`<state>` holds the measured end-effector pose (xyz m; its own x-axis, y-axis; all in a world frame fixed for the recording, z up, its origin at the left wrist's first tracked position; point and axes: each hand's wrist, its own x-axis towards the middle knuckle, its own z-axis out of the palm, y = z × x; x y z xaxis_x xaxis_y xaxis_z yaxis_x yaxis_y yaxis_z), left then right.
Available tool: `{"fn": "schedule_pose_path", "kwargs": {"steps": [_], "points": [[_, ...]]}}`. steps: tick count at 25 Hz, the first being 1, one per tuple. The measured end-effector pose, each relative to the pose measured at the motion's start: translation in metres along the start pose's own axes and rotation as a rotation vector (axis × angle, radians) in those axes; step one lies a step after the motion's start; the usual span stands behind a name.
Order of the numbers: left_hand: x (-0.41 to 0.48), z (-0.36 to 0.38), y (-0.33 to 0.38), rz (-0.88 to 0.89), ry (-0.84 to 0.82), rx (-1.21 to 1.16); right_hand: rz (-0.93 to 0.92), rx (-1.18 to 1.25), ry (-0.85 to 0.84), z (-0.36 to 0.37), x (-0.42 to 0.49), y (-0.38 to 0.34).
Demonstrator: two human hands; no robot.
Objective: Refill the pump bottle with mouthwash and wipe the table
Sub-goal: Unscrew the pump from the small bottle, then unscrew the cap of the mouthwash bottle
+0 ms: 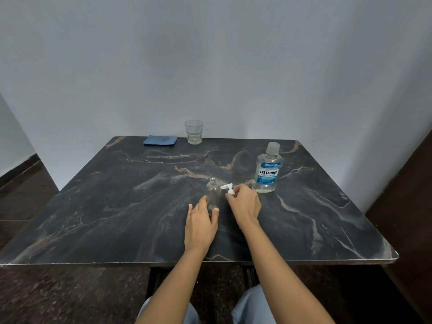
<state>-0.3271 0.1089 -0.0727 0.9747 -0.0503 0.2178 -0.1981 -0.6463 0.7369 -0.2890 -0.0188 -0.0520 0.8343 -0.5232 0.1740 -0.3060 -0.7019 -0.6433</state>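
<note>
Pump bottle (213, 192) stands uncapped, left hand (201, 220) curled round it. Right hand (244, 203) pinches the white pump head (228, 188).

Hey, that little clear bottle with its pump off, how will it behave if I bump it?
The small clear bottle looks empty, so probably very light. Tall and narrow, it would likely tip from a nudge without the left hand gripping its base. Round, so it may roll once down. Its pump head is off, in the right hand.
</note>
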Motion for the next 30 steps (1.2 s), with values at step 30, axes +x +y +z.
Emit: {"fn": "schedule_pose_path", "kwargs": {"steps": [30], "points": [[-0.023, 0.053, 0.114, 0.084, -0.054, -0.493, -0.301, -0.430, -0.272, -0.169, 0.041, -0.020]]}}
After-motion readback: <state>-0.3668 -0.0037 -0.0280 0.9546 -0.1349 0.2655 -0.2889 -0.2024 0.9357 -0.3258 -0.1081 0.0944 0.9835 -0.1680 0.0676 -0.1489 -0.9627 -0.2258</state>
